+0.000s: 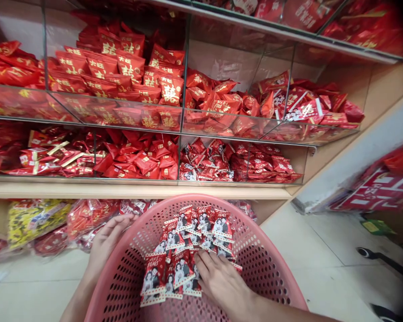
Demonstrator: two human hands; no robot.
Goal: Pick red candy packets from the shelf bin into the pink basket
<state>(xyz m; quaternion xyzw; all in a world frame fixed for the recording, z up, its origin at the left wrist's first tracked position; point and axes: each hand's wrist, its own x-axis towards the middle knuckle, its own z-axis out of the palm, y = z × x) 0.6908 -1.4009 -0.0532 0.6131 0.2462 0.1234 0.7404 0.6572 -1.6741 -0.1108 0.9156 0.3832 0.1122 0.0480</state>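
Basket (271, 251): pink
Couple-picture packets (183, 268): touch softly, keep rows straight
Left hand (107, 237): loosely bent, by the basket
Right hand (221, 278): on packets, can't tell if gripping

place: shop | divided display shelves (137, 190) | heaped wrapped packets (100, 67)

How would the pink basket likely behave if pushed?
The pink basket probably feels light for its size, its wall being full of holes. It may flex slightly, since it looks like moulded plastic. Its overlapping packets may slide about.
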